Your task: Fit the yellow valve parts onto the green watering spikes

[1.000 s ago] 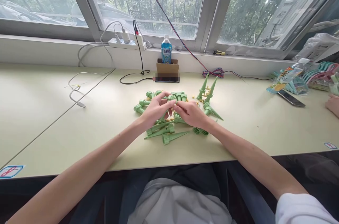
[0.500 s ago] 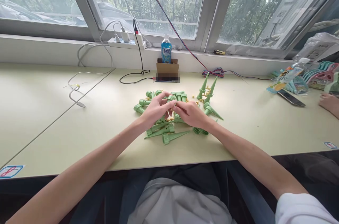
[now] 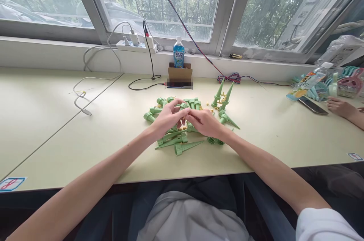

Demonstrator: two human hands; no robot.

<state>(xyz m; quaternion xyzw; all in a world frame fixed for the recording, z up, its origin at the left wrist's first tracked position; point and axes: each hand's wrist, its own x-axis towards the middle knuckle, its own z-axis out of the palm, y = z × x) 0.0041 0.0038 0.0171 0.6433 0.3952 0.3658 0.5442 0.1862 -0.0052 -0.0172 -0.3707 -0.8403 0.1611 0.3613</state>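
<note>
Green spikes [image 3: 178, 150] lie in a loose heap on the tabletop [image 3: 85, 150], under and around both hands. At its left edge the ribbed collars [image 3: 148, 117] face outward, probably the surest place to grasp. The left hand [image 3: 166, 119] is partly curled, the right hand [image 3: 207, 122] more closed, fingertips meeting; whatever they pinch is hidden, so I cannot tell. Farther right, two upright spikes [image 3: 226, 98] stand by yellow pieces [image 3: 223, 101]. All look light, stiff and smooth, the slim points likeliest to bend.

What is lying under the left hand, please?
Green plastic spikes and small yellow parts show around the left hand. What lies directly beneath its palm is covered, so I cannot tell.
</note>
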